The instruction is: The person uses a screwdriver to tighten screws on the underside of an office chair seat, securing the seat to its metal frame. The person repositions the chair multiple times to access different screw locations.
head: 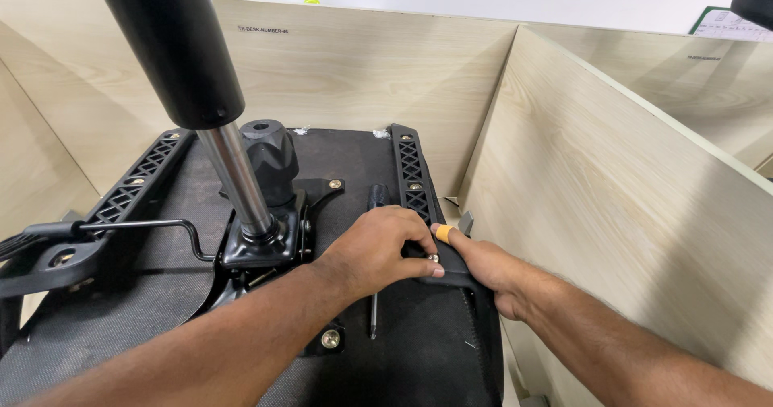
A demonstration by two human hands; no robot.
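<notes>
Right now your left hand [385, 250] pinches a small screw [433, 257] between thumb and fingertips, at the near end of the black plastic armrest bracket [412, 169] on the right side of the upturned chair seat [161, 294]. Your right hand [487, 268] is closed around the near end of that bracket, holding it down on the seat, and there is an orange band on one finger [444, 232]. A screwdriver [374, 254] lies on the seat partly under your left hand, its black handle pointing away from you and its metal tip pointing toward you. To do this part well, I think you should keep the bracket pressed flat so the hole does not slide, and keep the screw standing straight up before you turn it. The screwdriver is close, so you can grab it without letting go of the bracket. Past your hands, other brass screws sit in the bracket farther up. In the middle of the seat is the black metal tilt plate [266, 242], with a shiny gas lift post [237, 177] rising from it into a fat black tube [173, 45]. A round black knob [270, 153] sits just behind the post, and a thin bent lever [153, 226] runs off to the left. Another bracket [133, 181] lies along the left side. Light wooden desk walls [612, 181] stand all around the chair.
</notes>
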